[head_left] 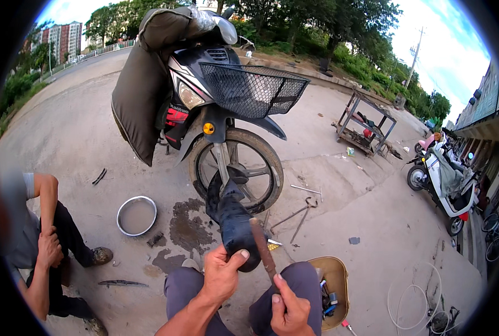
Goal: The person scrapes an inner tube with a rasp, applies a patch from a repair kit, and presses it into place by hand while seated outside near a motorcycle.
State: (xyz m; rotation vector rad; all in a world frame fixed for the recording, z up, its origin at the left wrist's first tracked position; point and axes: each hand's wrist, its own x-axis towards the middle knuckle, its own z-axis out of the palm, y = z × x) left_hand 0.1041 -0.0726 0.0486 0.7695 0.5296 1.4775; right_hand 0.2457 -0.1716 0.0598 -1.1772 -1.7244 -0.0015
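Black rubber tube (230, 218) stretches from the front wheel (276, 179) of a motorbike (189, 96) to the person's left hand (218, 274), whose fingers grip its near end. The right hand (290, 308) has its fingers wrapped around a flat rust-brown tool (263, 246) just beside it. Outdoors, the pale concrete ground (395, 218) bears a dark wet patch (190, 227) near a round metal basin (137, 197). Farther off stand a metal-framed table (375, 106) and trees (322, 28); a scooter (437, 171) is parked at right.
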